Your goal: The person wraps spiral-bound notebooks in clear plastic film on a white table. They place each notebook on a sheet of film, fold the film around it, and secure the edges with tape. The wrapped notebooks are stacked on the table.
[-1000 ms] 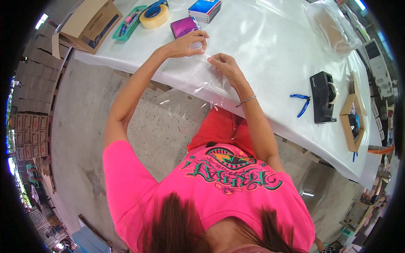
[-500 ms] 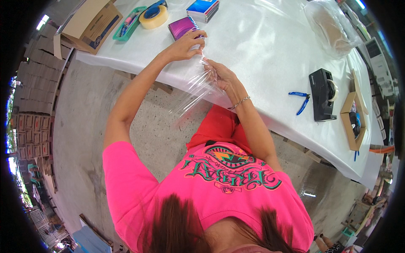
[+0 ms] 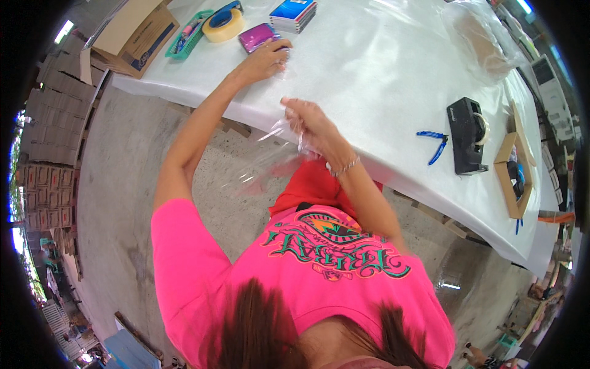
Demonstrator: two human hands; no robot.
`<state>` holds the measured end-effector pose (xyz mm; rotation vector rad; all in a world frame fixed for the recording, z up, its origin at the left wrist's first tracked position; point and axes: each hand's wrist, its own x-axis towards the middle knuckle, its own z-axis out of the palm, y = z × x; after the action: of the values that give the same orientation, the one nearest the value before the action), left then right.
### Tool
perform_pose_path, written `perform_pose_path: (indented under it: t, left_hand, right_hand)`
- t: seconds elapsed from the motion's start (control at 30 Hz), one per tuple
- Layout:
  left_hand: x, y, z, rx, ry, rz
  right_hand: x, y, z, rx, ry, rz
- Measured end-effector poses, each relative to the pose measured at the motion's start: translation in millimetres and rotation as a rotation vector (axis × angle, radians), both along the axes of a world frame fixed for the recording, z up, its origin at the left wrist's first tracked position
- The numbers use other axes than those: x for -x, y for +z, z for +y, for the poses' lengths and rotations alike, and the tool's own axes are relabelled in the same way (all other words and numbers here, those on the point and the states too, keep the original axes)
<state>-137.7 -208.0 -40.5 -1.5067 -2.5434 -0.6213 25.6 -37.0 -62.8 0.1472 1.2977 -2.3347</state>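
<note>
A small purple spiral notebook (image 3: 255,37) lies near the far left part of the white-covered table. My left hand (image 3: 264,63) is closed over its near right corner, fingers curled down at the edge and hiding part of it. Nearer the table's front edge, my right hand (image 3: 311,125) grips a sheet of clear plastic film (image 3: 261,163). The film is crumpled and shiny, and it hangs below the fingers past the table edge, over my lap and the floor. A gap separates the two hands.
Behind the notebook stand a stack of blue-covered notebooks (image 3: 294,16), a tape roll (image 3: 223,26) and a green basket (image 3: 185,44). A cardboard box (image 3: 136,38) is far left. Blue-handled pliers (image 3: 439,146), a black tape dispenser (image 3: 464,136) and an open carton (image 3: 505,178) lie right.
My right hand has pulled back toward me and away from the left, drawing the film with it. My left hand and the purple notebook have shifted slightly left and away.
</note>
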Motion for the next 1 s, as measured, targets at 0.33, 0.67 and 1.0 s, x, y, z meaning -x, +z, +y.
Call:
perform_pose_path:
  t: [0.33,0.67,1.0]
  left_hand:
    - [-3.9,23.8,16.2,-0.047,0.14,-0.041]
    - [113.3,23.1,-64.3,0.192,0.378,-0.343]
    - [44.5,44.1,-10.7,0.724,0.061,0.314]
  right_hand:
    - [-53.6,41.0,77.8,-0.567,-0.277,0.257]
    - [-69.4,52.0,160.2,-1.031,-0.333,0.329]
    - [-121.6,23.8,148.7,-1.012,-0.325,0.429]
